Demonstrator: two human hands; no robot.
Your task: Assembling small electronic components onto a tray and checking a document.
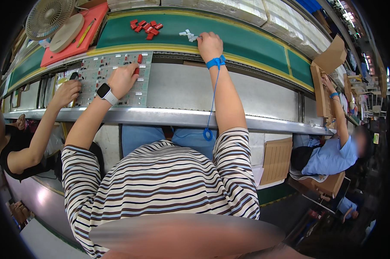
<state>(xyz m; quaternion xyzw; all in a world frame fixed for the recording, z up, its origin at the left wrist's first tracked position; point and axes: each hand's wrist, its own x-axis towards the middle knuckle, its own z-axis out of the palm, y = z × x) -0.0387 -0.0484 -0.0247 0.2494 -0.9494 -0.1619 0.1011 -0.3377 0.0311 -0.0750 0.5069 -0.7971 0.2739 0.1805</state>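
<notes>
My left hand (pixel 122 80), with a watch on its wrist, is over the upper right of a circuit board panel (pixel 144 97). Its fingers are closed at a small red block-shaped component (pixel 137 71). Just above, another red component (pixel 140 58) stands on the panel. Out on the green belt, my right hand (pixel 210 45) has its fingers bent and pinched at the right edge of a small pile of white connectors (pixel 189 35); the fingertips are partly hidden. A blue wrist strap (pixel 216 62) with a coiled cord is round that wrist.
More red components (pixel 146 28) lie loose on the green belt (pixel 246 47). A co-worker's hand (pixel 67 93) is at the panel's left side. A fan (pixel 48 19) and a red board (pixel 93 30) stand at the far left. Rightward, another person handles a cardboard box (pixel 320 93). A metal rail (pixel 182 116) runs in front.
</notes>
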